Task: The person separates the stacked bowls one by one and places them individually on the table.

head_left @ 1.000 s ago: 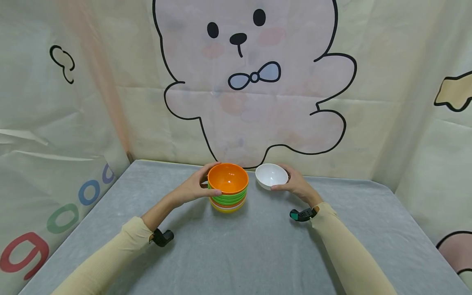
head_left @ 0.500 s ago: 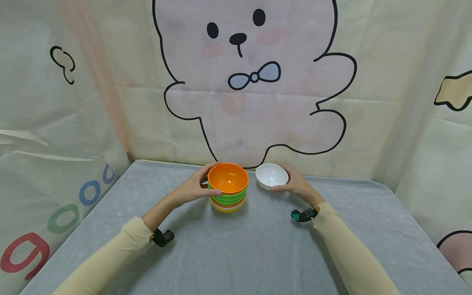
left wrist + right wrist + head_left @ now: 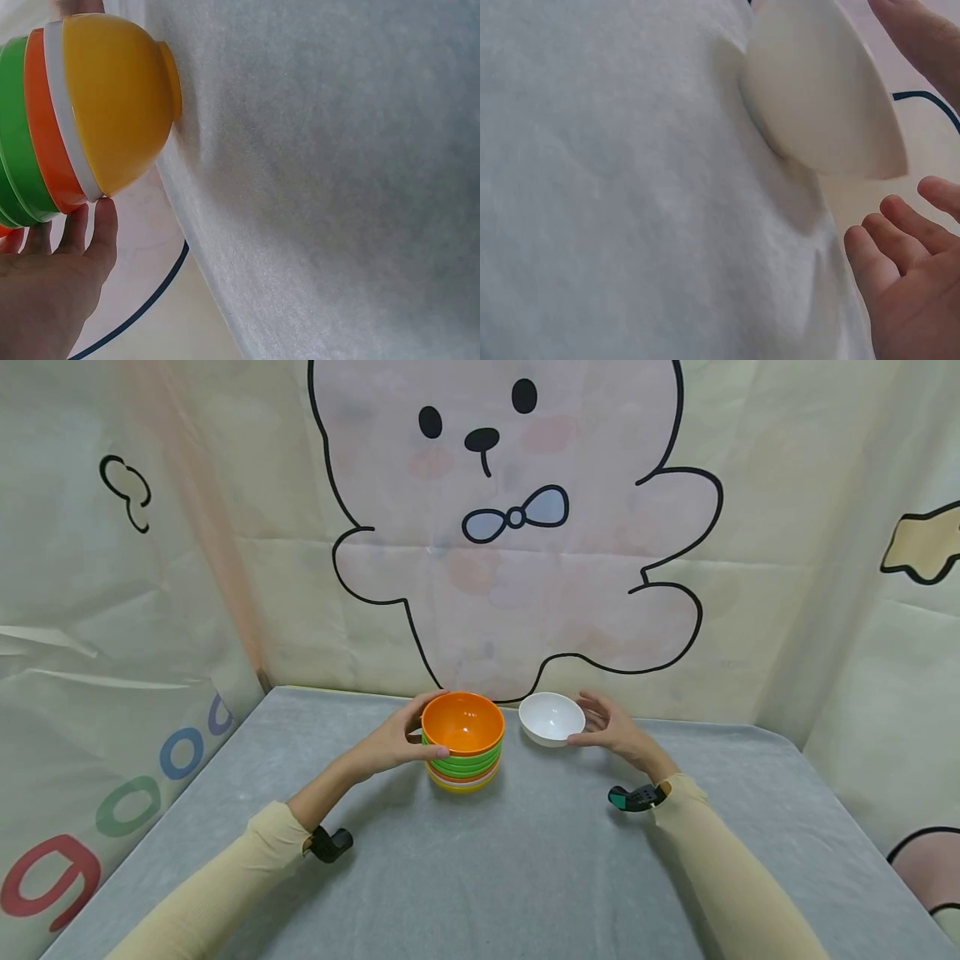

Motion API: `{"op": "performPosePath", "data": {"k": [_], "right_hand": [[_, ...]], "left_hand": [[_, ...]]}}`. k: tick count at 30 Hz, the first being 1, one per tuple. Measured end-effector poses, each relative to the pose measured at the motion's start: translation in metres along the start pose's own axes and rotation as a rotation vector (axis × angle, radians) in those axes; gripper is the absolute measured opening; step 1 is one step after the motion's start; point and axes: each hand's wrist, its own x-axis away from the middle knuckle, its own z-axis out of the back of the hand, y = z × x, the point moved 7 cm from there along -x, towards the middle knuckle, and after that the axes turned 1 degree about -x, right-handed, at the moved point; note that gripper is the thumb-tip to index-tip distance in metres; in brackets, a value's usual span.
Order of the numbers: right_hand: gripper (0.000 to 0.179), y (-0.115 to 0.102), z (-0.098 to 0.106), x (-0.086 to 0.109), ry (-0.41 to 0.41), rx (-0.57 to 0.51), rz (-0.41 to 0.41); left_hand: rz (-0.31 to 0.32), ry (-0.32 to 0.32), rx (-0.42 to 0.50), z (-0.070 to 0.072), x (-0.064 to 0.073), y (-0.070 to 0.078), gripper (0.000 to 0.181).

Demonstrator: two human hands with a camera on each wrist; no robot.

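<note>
On the far tabletop (image 3: 487,868), our right hand (image 3: 613,730), fingers apart, has released the white round bowl (image 3: 551,720), now free-standing; our left hand (image 3: 390,743) grips the multicoloured bowl stack (image 3: 465,745).

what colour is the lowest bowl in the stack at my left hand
The lowest bowl is yellow; the left wrist view shows it best.

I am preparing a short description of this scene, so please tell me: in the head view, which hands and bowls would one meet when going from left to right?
Left hand → stack of coloured bowls → white bowl → right hand.
</note>
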Motion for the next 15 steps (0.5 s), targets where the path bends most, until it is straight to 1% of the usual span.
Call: {"op": "performPosePath", "data": {"k": [4, 10, 15], "right_hand": [[0.093, -0.002, 0.009, 0.005, 0.017, 0.004, 0.034], [0.081, -0.007, 0.019, 0.015, 0.053, 0.062, 0.094], [0.076, -0.01, 0.025, 0.021, 0.096, 0.114, 0.102]], "left_hand": [[-0.001, 0.0, -0.004, 0.0, 0.0, -0.001, 0.086], [0.0, 0.0, -0.005, -0.001, 0.001, 0.0, 0.087], [0.001, 0.003, -0.003, 0.0, 0.001, 0.0, 0.087]]}}
